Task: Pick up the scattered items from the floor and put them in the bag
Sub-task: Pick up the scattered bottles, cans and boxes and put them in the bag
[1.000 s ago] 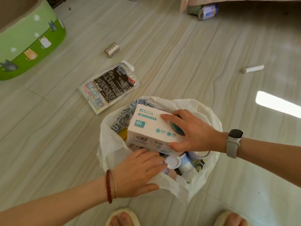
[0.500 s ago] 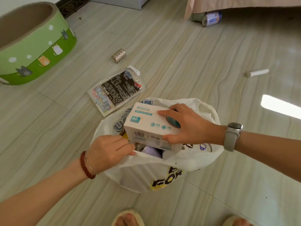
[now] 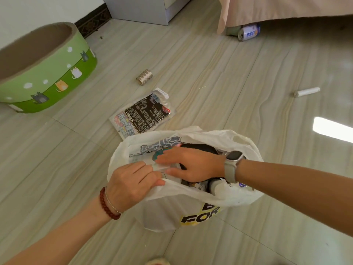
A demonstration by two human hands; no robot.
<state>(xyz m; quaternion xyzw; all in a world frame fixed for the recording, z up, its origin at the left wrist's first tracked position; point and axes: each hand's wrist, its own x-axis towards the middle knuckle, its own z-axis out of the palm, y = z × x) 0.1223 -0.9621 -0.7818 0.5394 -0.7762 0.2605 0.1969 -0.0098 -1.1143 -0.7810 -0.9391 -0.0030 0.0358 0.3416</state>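
Note:
A white plastic bag with black and yellow print stands on the floor below me. My left hand grips its near rim and holds it up. My right hand is inside the bag, pressed on a white box that is mostly hidden by the rim and my fingers. Several other items fill the bag. On the floor lie a black-printed packet, a small metallic spool, a white tube and a can by the bed.
A green round cardboard tub with cat pictures stands at the left. A grey cabinet is at the back and a bed with a pink skirt at the back right. A slipper toe shows at the bottom edge.
My right hand has pushed the white box down into the bag. My left hand went from resting on the contents to gripping and lifting the near rim.

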